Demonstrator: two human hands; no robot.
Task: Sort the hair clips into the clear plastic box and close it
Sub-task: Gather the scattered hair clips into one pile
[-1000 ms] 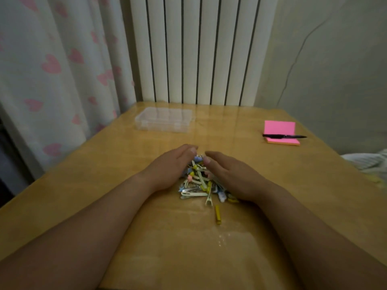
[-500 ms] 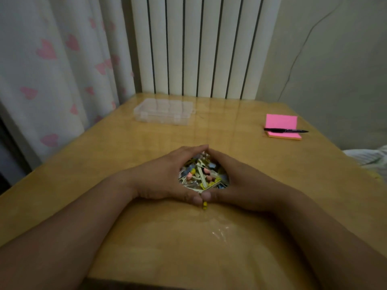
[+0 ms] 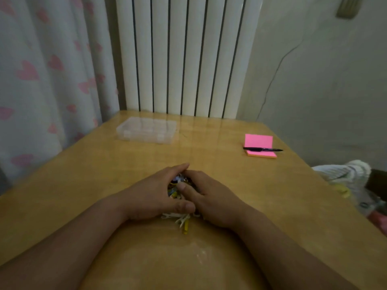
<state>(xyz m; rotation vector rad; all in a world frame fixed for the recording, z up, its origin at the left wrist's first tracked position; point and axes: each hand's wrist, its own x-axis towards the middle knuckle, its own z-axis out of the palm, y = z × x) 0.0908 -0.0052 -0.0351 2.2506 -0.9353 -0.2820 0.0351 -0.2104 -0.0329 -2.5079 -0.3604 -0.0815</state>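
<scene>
A heap of small coloured hair clips (image 3: 181,220) lies on the wooden table (image 3: 104,174), squeezed between both hands. My left hand (image 3: 155,193) cups the heap from the left and my right hand (image 3: 211,197) presses in from the right, fingertips meeting at the far side. Most clips are hidden under the fingers; a few white and yellow ones poke out toward me. The clear plastic box (image 3: 147,132) sits shut at the far left of the table, well beyond the hands.
A pink sticky-note pad (image 3: 259,144) with a black pen (image 3: 262,149) across it lies at the far right. A radiator and a heart-print curtain stand behind the table. Cloth and clutter sit off the right edge.
Both hands have closed in tighter around the clips, so the gap between them has shrunk and the heap is bunched up. The camera has tilted upward.
</scene>
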